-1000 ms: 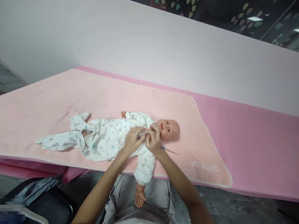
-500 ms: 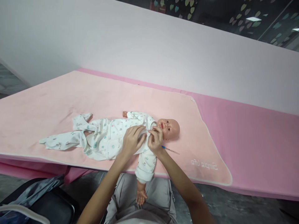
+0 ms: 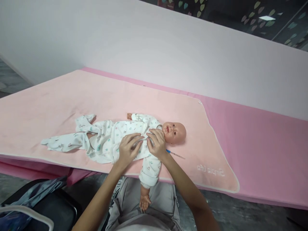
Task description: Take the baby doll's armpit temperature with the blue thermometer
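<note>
A baby doll (image 3: 176, 133) lies on its back, head to the right, in a white patterned baby suit (image 3: 108, 138). My left hand (image 3: 128, 147) is at the chest of the suit, its fingers bent and pinching the cloth edge. Close beside it, my right hand (image 3: 157, 144) grips the suit front just below the doll's chin, fingers curled together. The fastening between my fingertips is too small to make out. One doll arm hangs over the table's near edge, its sleeve cuff turned back. A thin thermometer (image 3: 176, 154) with a blue end lies near the doll's head.
A peach mat (image 3: 209, 150) with a white border covers much of the pink table (image 3: 264, 154). A pale wall (image 3: 168, 48) rises behind it. At lower left stands a black chair (image 3: 55, 208) with cloth and a bag-like item on it.
My left hand has moved left and slightly down along the suit front. My right hand has shifted a little left, away from the neckline. The doll stays in place.
</note>
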